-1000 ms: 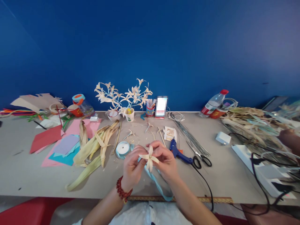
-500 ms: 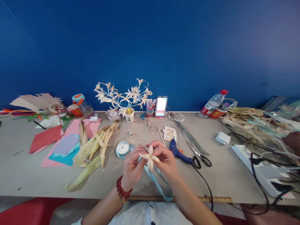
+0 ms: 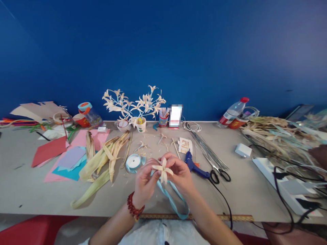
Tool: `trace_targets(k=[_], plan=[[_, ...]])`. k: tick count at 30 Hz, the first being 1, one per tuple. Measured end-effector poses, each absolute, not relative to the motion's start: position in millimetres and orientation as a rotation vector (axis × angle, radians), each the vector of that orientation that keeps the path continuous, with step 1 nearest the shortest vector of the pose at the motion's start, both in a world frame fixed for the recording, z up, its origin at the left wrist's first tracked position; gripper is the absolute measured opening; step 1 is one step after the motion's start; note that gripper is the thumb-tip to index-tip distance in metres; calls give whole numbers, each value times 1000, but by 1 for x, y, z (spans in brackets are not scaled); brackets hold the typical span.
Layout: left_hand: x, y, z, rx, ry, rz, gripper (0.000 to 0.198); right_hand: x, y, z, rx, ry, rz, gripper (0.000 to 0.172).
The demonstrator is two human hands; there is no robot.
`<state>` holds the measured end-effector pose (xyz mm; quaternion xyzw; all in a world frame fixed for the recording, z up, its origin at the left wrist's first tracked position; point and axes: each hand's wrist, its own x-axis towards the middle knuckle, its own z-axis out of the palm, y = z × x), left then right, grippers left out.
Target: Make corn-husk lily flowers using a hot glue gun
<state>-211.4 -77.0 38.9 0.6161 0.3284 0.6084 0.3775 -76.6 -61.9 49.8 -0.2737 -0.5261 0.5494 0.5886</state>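
A cream corn-husk flower (image 3: 164, 169) with several narrow petals faces me between my hands, above the table. My left hand (image 3: 146, 179), with a red bead bracelet on its wrist, is closed on the flower from the left. From the other side my right hand (image 3: 181, 174) pinches the flower's base; its fingertips are partly hidden behind the petals. A light-blue ribbon (image 3: 170, 199) hangs in a loop below both hands. Left of them lies the ribbon spool (image 3: 133, 161). The blue glue gun (image 3: 196, 167) rests just right of my right hand.
Dried corn husks (image 3: 104, 158) and coloured paper (image 3: 73, 158) lie on the left. Scissors (image 3: 220, 173), metal wires (image 3: 209, 149) and a power strip (image 3: 276, 187) with cables are on the right. Potted husk flowers (image 3: 141, 124) stand at the back, a bottle (image 3: 233, 112) at the back right.
Both hands keep their grip on the flower. The flower has tilted very slightly; everything else looks the same.
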Motion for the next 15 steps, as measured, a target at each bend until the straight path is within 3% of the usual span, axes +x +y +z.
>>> trace_targets(k=[10, 15], plan=[[-208, -81, 37, 1418, 867, 1549, 14, -84, -67, 55, -653, -1145, 1248, 25], [-204, -83, 35, 1268, 882, 1517, 18, -84, -64, 55, -621, -1006, 1471, 27]])
